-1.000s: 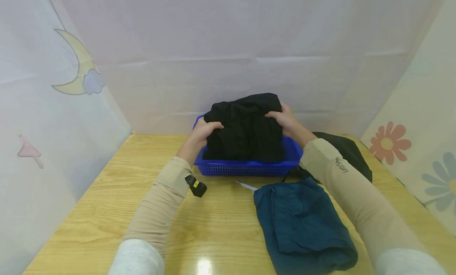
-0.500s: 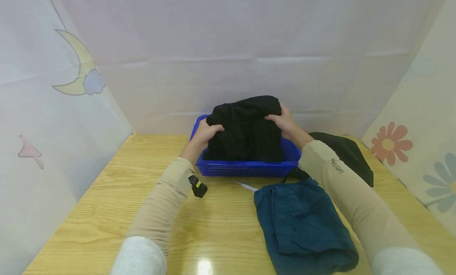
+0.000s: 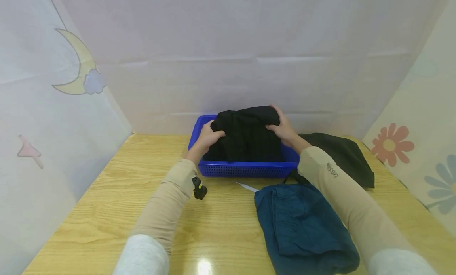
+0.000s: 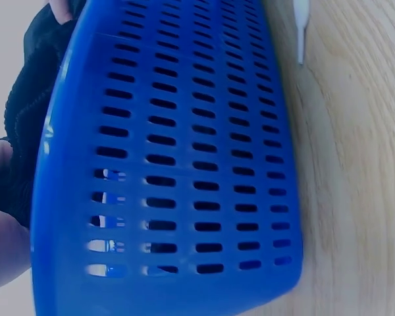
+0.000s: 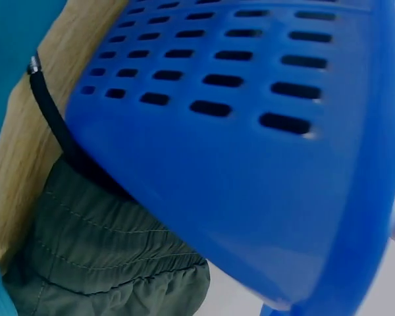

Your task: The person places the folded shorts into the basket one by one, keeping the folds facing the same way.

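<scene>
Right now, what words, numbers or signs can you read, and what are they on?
"LetsSlim", on the right sleeve; its last letters are small and blurry, so I'm not fully sure.
Yellow mark on the black device by the left wrist: too small to read.
I see no other writing.

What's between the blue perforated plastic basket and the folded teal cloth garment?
The head view shows a thin white strip, black cord, some dark cloth and bare wooden tabletop.

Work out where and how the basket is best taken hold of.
Probably grip the basket by its left rim, from the left: that raised edge has bare table beside it, while green cloth lies close by the right end.
</scene>
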Demonstrator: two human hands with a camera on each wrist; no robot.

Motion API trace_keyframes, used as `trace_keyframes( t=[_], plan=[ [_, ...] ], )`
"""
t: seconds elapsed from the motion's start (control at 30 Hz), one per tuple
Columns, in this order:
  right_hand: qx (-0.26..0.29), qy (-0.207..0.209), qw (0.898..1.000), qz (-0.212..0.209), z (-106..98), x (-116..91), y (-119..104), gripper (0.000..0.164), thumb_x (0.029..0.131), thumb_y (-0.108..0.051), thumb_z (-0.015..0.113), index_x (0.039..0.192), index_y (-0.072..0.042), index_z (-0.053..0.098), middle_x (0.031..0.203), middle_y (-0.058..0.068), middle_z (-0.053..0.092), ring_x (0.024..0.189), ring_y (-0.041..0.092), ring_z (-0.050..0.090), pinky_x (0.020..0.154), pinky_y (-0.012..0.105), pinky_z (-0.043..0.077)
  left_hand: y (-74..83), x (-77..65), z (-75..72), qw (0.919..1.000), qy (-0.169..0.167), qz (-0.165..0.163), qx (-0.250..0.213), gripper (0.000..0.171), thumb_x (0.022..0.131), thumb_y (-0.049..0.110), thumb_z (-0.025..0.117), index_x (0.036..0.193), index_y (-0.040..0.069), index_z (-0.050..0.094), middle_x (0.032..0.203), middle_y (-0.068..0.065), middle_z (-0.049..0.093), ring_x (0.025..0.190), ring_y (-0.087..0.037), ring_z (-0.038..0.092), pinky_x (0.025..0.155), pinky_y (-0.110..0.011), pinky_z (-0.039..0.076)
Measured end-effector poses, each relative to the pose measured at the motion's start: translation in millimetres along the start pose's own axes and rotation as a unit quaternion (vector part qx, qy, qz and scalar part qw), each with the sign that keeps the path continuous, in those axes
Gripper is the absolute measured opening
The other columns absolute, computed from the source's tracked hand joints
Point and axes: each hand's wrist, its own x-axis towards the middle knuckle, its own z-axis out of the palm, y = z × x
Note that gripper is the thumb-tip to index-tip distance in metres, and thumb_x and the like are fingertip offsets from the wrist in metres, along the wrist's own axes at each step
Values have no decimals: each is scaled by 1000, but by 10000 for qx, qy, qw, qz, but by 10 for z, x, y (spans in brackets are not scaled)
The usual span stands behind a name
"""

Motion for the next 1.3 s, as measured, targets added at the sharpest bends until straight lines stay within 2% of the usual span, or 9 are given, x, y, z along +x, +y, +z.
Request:
trace_keyframes(
  t=[0.13,0.23,0.4,0.7,0.93,1.07,1.13,1.2,1.3],
  plan=[
    [-95,-142,9998,83,9,-6,54,72,85,12,48,143,-22,20,145,13,13,129,34,17,101,48,22,-47,21,-1,9986,-30,-19,534,62,78,1,58,135,-1,34,132,-16,40,111,-25,44,89,-38,40],
    [-155,-180,9997,-9,8,-12,99,71,85,12,48,143,-19,21,145,14,17,129,34,18,102,47,21,-67,35,4,9958,-31,-29,916,65,78,2,59,136,-1,31,139,-15,32,121,-26,35,94,-39,36],
    [-406,-166,9989,-132,-8,-3,135,71,84,14,49,143,-15,21,145,15,17,129,35,17,102,48,20,-75,36,1,9897,11,80,1431,62,79,4,60,135,-1,33,138,-17,32,124,-28,31,97,-41,32],
    [-1029,-185,9945,-49,-13,-19,167,71,83,12,51,143,-13,22,144,17,17,129,37,17,101,49,21,-183,63,-12,9705,299,584,2320,54,77,6,64,126,-4,43,128,-20,45,118,-31,40,95,-40,35],
    [-1666,-141,9858,177,-27,-41,171,71,85,8,53,143,-17,20,145,16,16,128,39,17,99,53,23,-230,47,-1,9579,521,940,2663,50,77,1,65,122,-1,44,119,-21,51,110,-32,47,89,-42,40],
    [-1990,-111,9798,149,-39,-53,211,72,84,5,55,143,-16,20,145,18,16,128,41,17,97,55,24,-257,48,12,9432,695,1143,3040,54,77,-2,65,125,5,40,109,-20,56,97,-32,53,81,-43,44],
    [-2113,-97,9773,121,-46,-63,235,72,84,5,56,143,-16,21,145,17,16,128,41,16,97,55,24,-269,47,20,9332,723,1283,3277,58,78,-2,64,128,8,38,96,-20,59,83,-31,56,72,-41,46],
    [-2205,-99,9753,105,-58,-71,261,73,84,5,56,143,-16,20,145,17,15,128,42,16,96,55,25,-280,44,28,9220,707,1429,3529,61,79,-2,63,131,12,36,86,-18,58,71,-29,54,64,-40,46],
    [-2229,-130,9747,107,-70,-82,292,74,84,6,55,144,-17,18,146,16,13,126,43,18,93,54,30,-279,26,43,9058,580,1594,3883,62,80,-4,61,134,16,36,84,-18,54,58,-25,48,53,-36,42]
  ],
)
